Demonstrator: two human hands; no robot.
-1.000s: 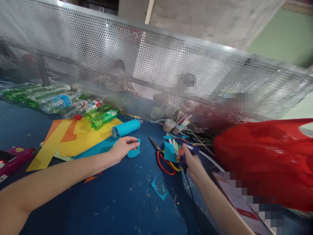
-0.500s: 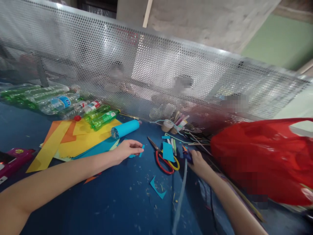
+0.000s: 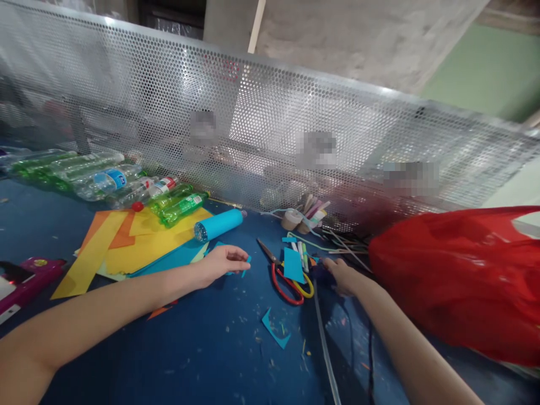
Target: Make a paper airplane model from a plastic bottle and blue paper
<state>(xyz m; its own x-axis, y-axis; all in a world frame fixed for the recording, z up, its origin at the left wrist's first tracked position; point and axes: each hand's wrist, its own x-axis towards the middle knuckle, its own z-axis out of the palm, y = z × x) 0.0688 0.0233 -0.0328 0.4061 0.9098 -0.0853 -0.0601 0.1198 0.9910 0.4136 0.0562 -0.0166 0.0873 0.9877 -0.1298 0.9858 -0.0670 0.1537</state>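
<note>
My left hand point(image 3: 221, 262) lies on the blue table point(image 3: 202, 349) with its fingers curled, pinching a small blue paper piece point(image 3: 245, 260). Just behind it lies a bottle wrapped in blue paper point(image 3: 217, 224). My right hand point(image 3: 343, 275) is low on the table, its fingers closed on a dark blue tool point(image 3: 319, 274) from which a dark cord point(image 3: 371, 360) trails toward me. Between my hands lie red-handled scissors point(image 3: 286, 281), a blue paper square point(image 3: 292, 264) and several markers.
Yellow and orange paper sheets point(image 3: 126, 242) and several plastic bottles point(image 3: 105, 180) lie at the left. A red plastic bag point(image 3: 455, 275) fills the right. A perforated metal screen point(image 3: 270, 129) stands behind. A tape roll point(image 3: 291, 218), a blue scrap point(image 3: 274, 333) and a purple object point(image 3: 25, 274) are nearby.
My right hand has lowered the dark blue tool from the air down to the table. My left hand has pressed the blue paper piece flatter and barely moved.
</note>
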